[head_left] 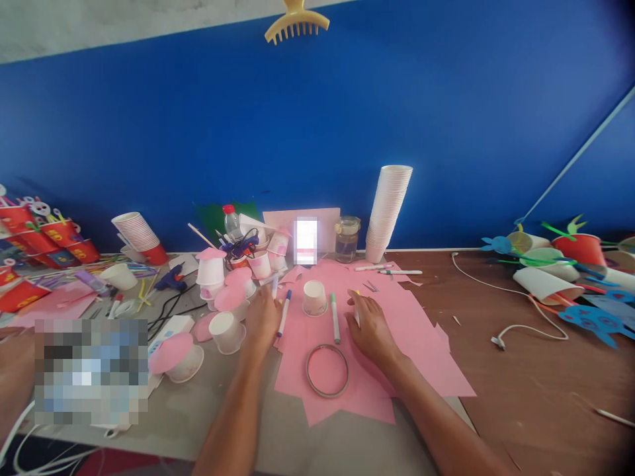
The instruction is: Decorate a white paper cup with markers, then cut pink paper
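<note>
My left hand [264,314] is closed around a pale purple-and-white marker [274,286], whose upper end shows past the fingers. Just right of it lies a blue-capped marker [284,313]. My right hand [371,325] has its fingers curled over a yellow-capped marker [357,299], mostly hidden by the hand. Between my hands, a white paper cup [314,297] stands upside down on pink paper [414,337], with small coloured marks near its rim. A green marker [335,318] lies beside the cup. Nearer to me rests a thin round ring [308,380].
Pink-topped cups [183,357] crowd the left side. A tall cup stack [389,211] and a glass jar [347,239] stand against the blue wall. Cup crafts [546,284] and a white cable [536,330] lie right. Another person's hand [17,357] is at far left.
</note>
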The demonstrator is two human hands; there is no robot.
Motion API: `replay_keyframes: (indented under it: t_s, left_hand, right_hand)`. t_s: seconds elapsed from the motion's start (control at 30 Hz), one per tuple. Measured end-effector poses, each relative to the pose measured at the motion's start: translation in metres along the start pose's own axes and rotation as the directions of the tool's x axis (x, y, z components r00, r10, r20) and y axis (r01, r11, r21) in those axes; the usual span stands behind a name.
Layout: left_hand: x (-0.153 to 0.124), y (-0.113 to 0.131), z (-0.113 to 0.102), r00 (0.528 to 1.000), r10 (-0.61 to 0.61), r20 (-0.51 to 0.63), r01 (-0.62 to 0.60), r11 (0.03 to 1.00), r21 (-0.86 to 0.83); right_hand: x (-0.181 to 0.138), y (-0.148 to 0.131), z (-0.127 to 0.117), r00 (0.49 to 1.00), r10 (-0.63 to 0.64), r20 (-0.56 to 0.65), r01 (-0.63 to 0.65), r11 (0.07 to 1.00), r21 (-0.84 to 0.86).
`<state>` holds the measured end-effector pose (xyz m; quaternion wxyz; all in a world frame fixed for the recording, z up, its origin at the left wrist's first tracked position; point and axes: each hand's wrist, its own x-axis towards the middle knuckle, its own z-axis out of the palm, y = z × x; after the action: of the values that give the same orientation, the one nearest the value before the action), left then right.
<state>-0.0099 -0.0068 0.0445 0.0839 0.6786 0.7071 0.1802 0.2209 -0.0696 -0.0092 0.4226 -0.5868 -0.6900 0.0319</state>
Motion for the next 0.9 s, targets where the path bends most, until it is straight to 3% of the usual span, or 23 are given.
replay_keyframes:
  t_s: [0.07, 0.13, 0.2, 0.23, 0.27, 0.3, 0.4, 0.5, 0.63, 0.7, 0.8, 0.9]
  left_hand:
    - [-0.006, 0.009, -0.003, 0.992, 0.123, -0.02, -0.123, 0.941, -0.314]
    - [-0.016, 0.019, -0.003, 0.951, 0.289, 0.107, -0.153, 0.744, -0.65]
    - [-0.029, 0.031, 0.002, 0.866, 0.449, 0.22, -0.048, 0.513, -0.857]
    - [-0.036, 0.037, 0.006, 0.811, 0.511, 0.285, 0.036, 0.443, -0.896]
    - [-0.041, 0.042, 0.01, 0.762, 0.551, 0.339, 0.117, 0.398, -0.91]
    - [-0.046, 0.047, 0.013, 0.743, 0.565, 0.358, 0.174, 0.353, -0.919]
    - [-0.055, 0.056, 0.023, 0.726, 0.582, 0.368, 0.284, 0.235, -0.93]
    - [-0.059, 0.059, 0.03, 0.676, 0.615, 0.406, 0.333, 0.237, -0.913]
    - [-0.064, 0.063, 0.037, 0.631, 0.627, 0.458, 0.376, 0.269, -0.887]
    - [-0.067, 0.066, 0.037, 0.613, 0.63, 0.477, 0.454, 0.214, -0.865]
    - [-0.069, 0.069, 0.034, 0.546, 0.665, 0.51, 0.584, 0.135, -0.801]
    - [-0.066, 0.07, 0.03, 0.488, 0.674, 0.554, 0.657, 0.134, -0.742]
  right_hand:
    - [0.003, -0.008, -0.007, 0.996, 0.086, -0.008, -0.083, 0.977, 0.195]
    - [0.004, -0.018, -0.015, 0.974, 0.219, 0.067, -0.226, 0.871, 0.437]
    - [0.005, -0.027, -0.021, 0.946, 0.27, 0.177, -0.318, 0.687, 0.653]
    - [0.006, -0.031, -0.023, 0.937, 0.261, 0.233, -0.346, 0.591, 0.729]
    - [0.006, -0.034, -0.024, 0.931, 0.239, 0.276, -0.362, 0.504, 0.784]
    - [0.006, -0.035, -0.023, 0.925, 0.225, 0.306, -0.376, 0.435, 0.818]
    - [0.005, -0.036, -0.018, 0.898, 0.254, 0.36, -0.427, 0.295, 0.855]
    - [0.004, -0.035, -0.013, 0.853, 0.313, 0.418, -0.485, 0.181, 0.855]
    - [0.003, -0.037, -0.013, 0.834, 0.374, 0.405, -0.498, 0.196, 0.845]
    - [0.003, -0.039, -0.014, 0.835, 0.39, 0.387, -0.494, 0.227, 0.839]
    - [0.003, -0.041, -0.014, 0.833, 0.424, 0.356, -0.477, 0.225, 0.849]
    - [0.003, -0.041, -0.013, 0.823, 0.453, 0.341, -0.469, 0.204, 0.86]
